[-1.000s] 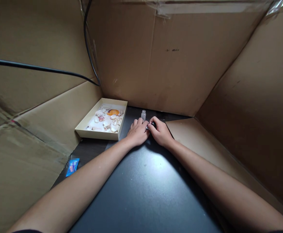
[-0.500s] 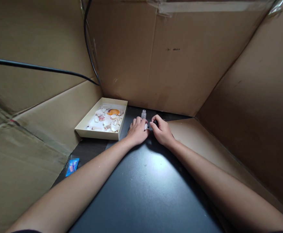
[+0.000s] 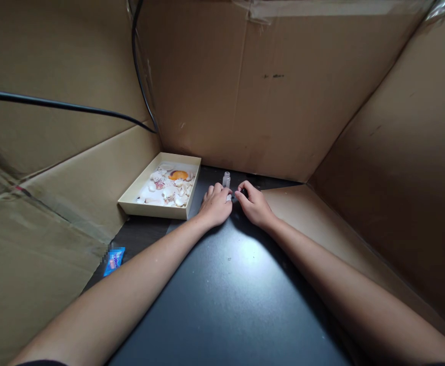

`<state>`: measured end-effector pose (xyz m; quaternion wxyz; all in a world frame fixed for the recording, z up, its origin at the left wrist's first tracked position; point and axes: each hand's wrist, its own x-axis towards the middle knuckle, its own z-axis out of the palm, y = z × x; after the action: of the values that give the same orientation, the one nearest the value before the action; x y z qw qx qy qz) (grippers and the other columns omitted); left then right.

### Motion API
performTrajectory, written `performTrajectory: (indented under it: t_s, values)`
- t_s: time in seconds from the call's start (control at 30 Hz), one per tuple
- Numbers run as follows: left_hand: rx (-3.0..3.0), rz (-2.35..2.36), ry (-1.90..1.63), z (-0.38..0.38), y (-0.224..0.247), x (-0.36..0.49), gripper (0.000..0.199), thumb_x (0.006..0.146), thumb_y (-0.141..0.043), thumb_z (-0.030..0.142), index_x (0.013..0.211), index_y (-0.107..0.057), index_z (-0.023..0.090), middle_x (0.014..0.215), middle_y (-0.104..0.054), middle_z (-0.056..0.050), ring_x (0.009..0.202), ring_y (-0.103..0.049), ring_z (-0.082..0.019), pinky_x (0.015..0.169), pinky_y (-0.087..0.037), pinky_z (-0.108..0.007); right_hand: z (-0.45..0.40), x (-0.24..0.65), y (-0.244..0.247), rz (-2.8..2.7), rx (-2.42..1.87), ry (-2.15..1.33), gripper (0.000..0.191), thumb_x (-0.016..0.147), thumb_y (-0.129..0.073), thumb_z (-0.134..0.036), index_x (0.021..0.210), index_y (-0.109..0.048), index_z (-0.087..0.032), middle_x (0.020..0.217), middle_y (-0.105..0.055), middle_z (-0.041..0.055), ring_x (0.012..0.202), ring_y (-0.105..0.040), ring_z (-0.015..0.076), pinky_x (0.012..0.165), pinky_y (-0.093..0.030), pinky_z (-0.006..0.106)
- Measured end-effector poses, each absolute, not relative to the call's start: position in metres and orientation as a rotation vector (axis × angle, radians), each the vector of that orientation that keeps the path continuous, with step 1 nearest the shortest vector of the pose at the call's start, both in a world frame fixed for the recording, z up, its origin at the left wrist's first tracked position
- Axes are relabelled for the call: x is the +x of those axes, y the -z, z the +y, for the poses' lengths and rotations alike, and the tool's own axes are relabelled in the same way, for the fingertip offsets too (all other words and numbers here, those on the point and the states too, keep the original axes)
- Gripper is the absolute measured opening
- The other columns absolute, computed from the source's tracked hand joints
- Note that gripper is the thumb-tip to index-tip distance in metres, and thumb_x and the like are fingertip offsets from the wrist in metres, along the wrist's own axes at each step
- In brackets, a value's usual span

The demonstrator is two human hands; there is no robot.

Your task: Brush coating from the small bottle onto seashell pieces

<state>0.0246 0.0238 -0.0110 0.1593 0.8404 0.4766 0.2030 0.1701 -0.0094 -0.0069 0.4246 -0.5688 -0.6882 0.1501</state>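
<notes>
My left hand (image 3: 215, 206) is closed around a small clear glass bottle (image 3: 226, 179) near the back of the dark table. The bottle's open neck rises above the fingers, and a pale part shows between finger and thumb; the rest is hidden. Just to the right, my right hand (image 3: 255, 204) is curled, thumb against the fingers, around a small black object (image 3: 244, 192). Its kind cannot be made out, as the fingers cover most of it. A narrow gap separates the two hands.
A cream box tray (image 3: 161, 210) with several seashells (image 3: 169, 193) and an orange piece stands at the back left. A blue wrapper (image 3: 115, 261) lies at the left edge of the table (image 3: 222, 305). Cardboard walls (image 3: 276, 117) enclose the space; a black cable (image 3: 62, 105) hangs left.
Both hands stay almost where they were, with only slight finger movement. The bottle and the black object remain held.
</notes>
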Motion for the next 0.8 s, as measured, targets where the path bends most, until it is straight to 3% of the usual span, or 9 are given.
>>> performTrajectory:
  t_s: [0.23, 0.43, 0.8]
  values:
    - [2.300, 1.219, -0.713, 0.026, 0.013, 0.025, 0.038, 0.083, -0.048, 0.019, 0.121, -0.050, 0.021, 0.101, -0.062, -0.005, 0.101, -0.052, -0.023, 0.090, -0.042, -0.037, -0.008, 0.174, 0.004, -1.693, -1.392, -0.282, 0.013, 0.087, -0.044, -0.032, 0.081, -0.047, -0.021, 0.078, -0.055, -0.0003, 0.072, -0.049, 0.0156, 0.068, -0.036, 0.028]
    - [2.290, 1.182, -0.744, 0.025, 0.014, 0.025, 0.034, 0.085, -0.053, 0.031, 0.116, -0.050, 0.019, 0.087, -0.064, -0.003, 0.089, -0.056, -0.021, 0.083, -0.043, -0.034, -0.010, 0.183, -0.001, -1.744, -1.512, -0.207, 0.019, 0.088, -0.041, -0.033, 0.077, -0.050, -0.021, 0.073, -0.056, 0.0005, 0.070, -0.050, 0.0165, 0.066, -0.035, 0.028]
    - [2.518, 1.242, -0.588, 0.022, 0.014, 0.026, 0.022, 0.084, -0.052, 0.040, 0.092, -0.057, 0.020, 0.099, -0.062, -0.008, 0.098, -0.052, -0.026, 0.084, -0.043, -0.040, -0.011, 0.181, 0.000, -1.788, -1.417, -0.179, 0.019, 0.091, -0.040, -0.033, 0.077, -0.046, -0.021, 0.075, -0.054, 0.0004, 0.070, -0.049, 0.0158, 0.067, -0.035, 0.028]
